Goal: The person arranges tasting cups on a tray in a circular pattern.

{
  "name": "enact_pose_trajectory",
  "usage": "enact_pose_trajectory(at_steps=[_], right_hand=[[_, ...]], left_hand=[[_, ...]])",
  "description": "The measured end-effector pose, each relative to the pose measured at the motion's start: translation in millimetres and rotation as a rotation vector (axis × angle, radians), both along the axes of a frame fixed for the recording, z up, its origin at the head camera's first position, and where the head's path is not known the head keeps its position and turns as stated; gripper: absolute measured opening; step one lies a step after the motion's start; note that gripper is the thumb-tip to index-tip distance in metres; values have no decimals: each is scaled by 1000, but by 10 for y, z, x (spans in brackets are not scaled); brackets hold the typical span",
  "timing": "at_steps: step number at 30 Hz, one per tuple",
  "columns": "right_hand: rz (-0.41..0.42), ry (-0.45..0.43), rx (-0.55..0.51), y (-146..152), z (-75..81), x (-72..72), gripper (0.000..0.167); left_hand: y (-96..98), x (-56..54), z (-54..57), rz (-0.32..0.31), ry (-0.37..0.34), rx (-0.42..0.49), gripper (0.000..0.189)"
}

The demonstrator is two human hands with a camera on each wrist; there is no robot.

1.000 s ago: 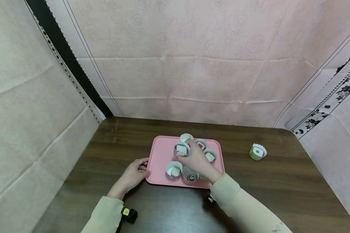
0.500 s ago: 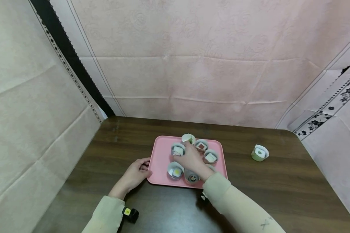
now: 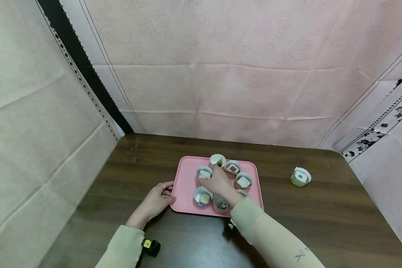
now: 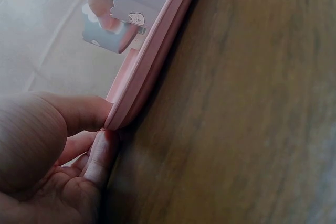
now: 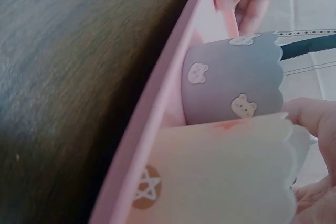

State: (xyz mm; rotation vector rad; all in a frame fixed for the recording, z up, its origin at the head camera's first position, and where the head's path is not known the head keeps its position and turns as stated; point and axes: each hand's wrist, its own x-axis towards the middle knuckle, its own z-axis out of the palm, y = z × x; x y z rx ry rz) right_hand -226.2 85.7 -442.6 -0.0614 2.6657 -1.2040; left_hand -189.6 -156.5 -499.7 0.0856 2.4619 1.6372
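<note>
My left hand (image 3: 155, 201) pinches the left rim of a pink tray (image 3: 186, 175), thumb on top and fingertips below, as the left wrist view shows. Over the tray, my right hand (image 3: 219, 184) holds a grey-blue scalloped paper baking cup (image 3: 204, 171) with a white piece inside, near the tray's left middle. Its thumb and fingers lie along the cup's near and right sides; part of this cup is hidden by them. Close in front stands a grey cup with bear faces (image 5: 231, 80), and beside that a cream cup with a star (image 5: 210, 169).
More filled cups stand on the tray: a white-rimmed one (image 3: 217, 159) at the back, one with a reddish piece (image 3: 232, 167) and another with a white piece (image 3: 243, 181). A green cup (image 3: 300, 176) stands apart on the brown wooden table (image 3: 338, 208), to the right.
My right hand has brought the baking cup slightly left and down onto the tray, away from the back cup. My left hand keeps its hold on the rim. The view has shifted a little.
</note>
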Motion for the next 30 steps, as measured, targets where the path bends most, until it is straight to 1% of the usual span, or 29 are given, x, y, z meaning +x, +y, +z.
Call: enact_pose_trajectory(at_steps=[7, 12, 16, 20, 23, 30], right_hand=[[11, -6, -10, 4, -46, -13, 81], [36, 7, -6, 10, -56, -4, 80], [65, 29, 0, 29, -65, 1, 77], [88, 49, -9, 42, -53, 7, 67], [116, 59, -9, 46, -46, 14, 64], [189, 77, 17, 24, -37, 58, 67]], left_hand=[[-4, 8, 2, 3, 5, -7, 54], [-3, 4, -5, 7, 1, -14, 54], [1, 6, -5, 8, 5, -16, 54], [5, 6, 0, 13, 6, -13, 54], [4, 5, -1, 16, 3, -15, 54], [11, 9, 5, 13, -1, -16, 54]])
